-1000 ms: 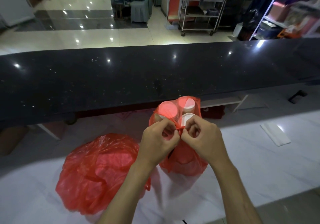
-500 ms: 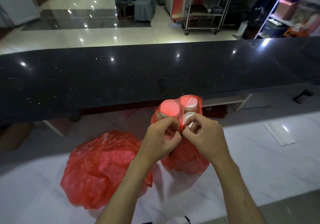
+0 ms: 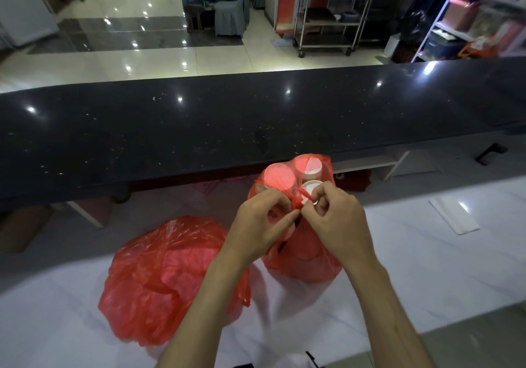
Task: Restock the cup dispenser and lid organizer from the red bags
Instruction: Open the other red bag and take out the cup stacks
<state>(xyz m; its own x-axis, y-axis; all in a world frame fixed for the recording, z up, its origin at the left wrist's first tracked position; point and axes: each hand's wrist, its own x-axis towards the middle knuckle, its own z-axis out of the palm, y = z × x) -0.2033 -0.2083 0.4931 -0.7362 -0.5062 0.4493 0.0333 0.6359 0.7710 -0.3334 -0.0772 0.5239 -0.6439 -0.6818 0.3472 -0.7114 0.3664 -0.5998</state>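
Two red plastic bags stand on the white marble counter [image 3: 427,268]. The tall right bag [image 3: 307,259] holds white cups [image 3: 311,168] whose round ends show through the plastic at its top. Its tied knot [image 3: 297,202] sits between my hands. My left hand [image 3: 264,222] pinches the knot from the left, and my right hand [image 3: 336,219] pinches it from the right. The wider left bag [image 3: 165,279] sits closed beside my left forearm; its contents are hidden. No cup dispenser or lid organizer is in view.
A long black stone ledge [image 3: 199,128] runs across behind the bags, above the counter. A flat white sheet [image 3: 454,215] lies on the counter at the right. Beyond the ledge are a tiled floor and a metal trolley [image 3: 333,17].
My fingers have kept working at the knot on the right bag, with small shifts of grip. The bags stay where they were; the view has drifted slightly.
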